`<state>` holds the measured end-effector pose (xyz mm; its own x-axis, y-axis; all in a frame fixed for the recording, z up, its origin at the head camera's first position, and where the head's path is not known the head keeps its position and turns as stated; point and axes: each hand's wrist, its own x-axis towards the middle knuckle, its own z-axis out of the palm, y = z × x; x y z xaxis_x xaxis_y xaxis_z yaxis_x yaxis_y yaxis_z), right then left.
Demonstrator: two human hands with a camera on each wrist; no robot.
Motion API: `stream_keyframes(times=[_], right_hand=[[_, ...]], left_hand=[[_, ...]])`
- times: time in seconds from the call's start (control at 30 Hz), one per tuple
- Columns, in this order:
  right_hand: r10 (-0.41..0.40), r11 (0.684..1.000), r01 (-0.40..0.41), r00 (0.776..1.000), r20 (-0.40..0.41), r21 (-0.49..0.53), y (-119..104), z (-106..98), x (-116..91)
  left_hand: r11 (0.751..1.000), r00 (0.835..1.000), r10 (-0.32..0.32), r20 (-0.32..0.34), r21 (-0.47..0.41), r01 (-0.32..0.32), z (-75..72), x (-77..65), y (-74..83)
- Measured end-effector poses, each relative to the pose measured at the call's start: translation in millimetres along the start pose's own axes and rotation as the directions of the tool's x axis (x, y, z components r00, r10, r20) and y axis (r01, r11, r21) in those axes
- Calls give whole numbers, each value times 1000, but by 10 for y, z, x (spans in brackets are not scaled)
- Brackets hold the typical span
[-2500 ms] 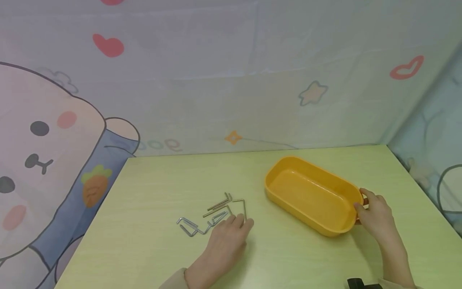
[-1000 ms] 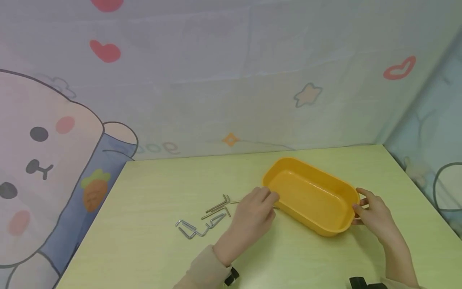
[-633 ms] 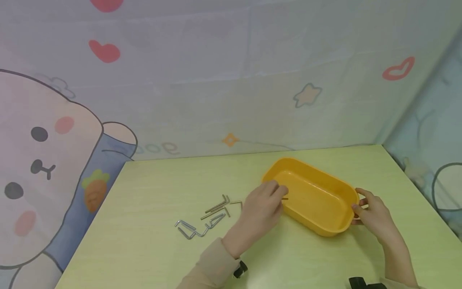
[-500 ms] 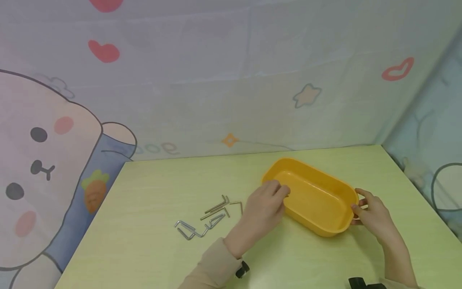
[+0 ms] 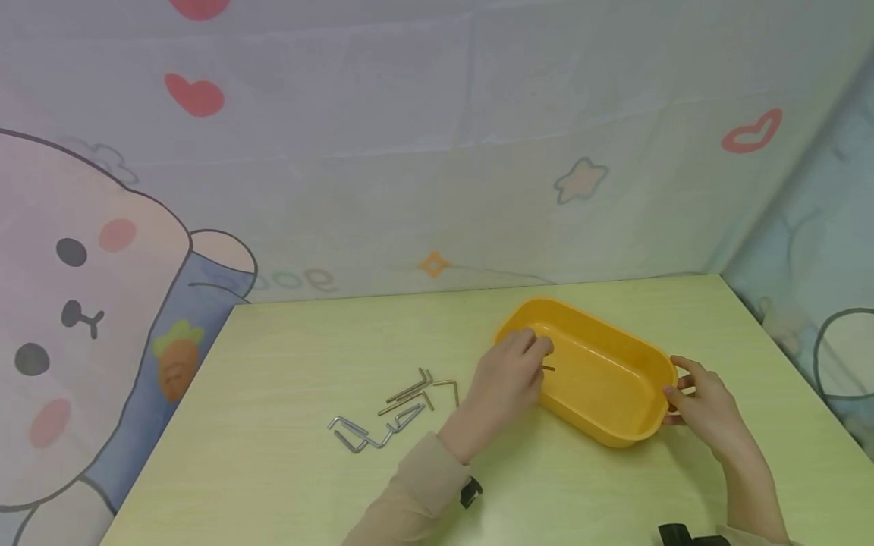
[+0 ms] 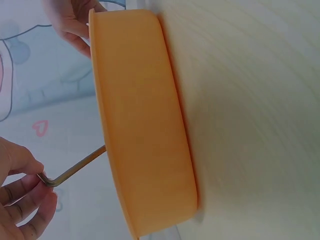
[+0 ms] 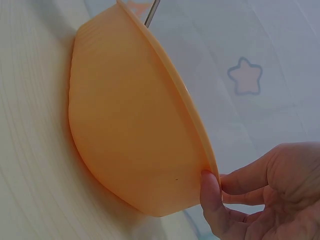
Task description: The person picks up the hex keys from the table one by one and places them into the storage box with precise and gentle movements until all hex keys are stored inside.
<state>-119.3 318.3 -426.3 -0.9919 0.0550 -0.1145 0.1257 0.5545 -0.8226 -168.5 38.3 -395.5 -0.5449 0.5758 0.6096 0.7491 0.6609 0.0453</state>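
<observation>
My left hand (image 5: 505, 379) is over the near left side of the yellow tray (image 5: 601, 383). Its thumb and fingers pinch a brass-coloured L-shaped hex key (image 6: 75, 169) near the bend. The key's long arm slants down past the rim, so its lower end is hidden behind the tray wall in the left wrist view. At the tray's right end, my right hand (image 5: 710, 409) grips the edge, thumb on one side and fingers on the other. Left of the tray lie several loose hex keys, brass-coloured ones (image 5: 401, 403) behind silver ones (image 5: 351, 425).
The tray stands at an angle on a pale yellow-green table (image 5: 287, 364). Behind the table's far edge hangs a printed cloth (image 5: 382, 189) with hearts and a bear. A second cloth (image 5: 812, 250) hangs along the right side.
My left hand has moved right from the loose hex keys to over the tray, carrying one key, and has lately shifted slightly farther up and right. The right hand keeps its hold.
</observation>
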Motion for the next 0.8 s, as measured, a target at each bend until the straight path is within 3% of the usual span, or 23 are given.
stream_keyframes(times=[0.3, 0.57, 0.8], right_hand=[[0, 1000, 0, 1000, 5, -1, 8, -4, 11], [0, 1000, 0, 1000, 7, 5, 15, -5, 13], [1, 1000, -1, 1000, 0, 8, 6, 1, 7]], left_hand=[[1000, 999, 15, 33, 22, -16, 96, 27, -53], [1000, 986, -8, 164, -13, 10, 163, 73, -82], [999, 973, -11, 229, -28, 18, 247, 106, -133]])
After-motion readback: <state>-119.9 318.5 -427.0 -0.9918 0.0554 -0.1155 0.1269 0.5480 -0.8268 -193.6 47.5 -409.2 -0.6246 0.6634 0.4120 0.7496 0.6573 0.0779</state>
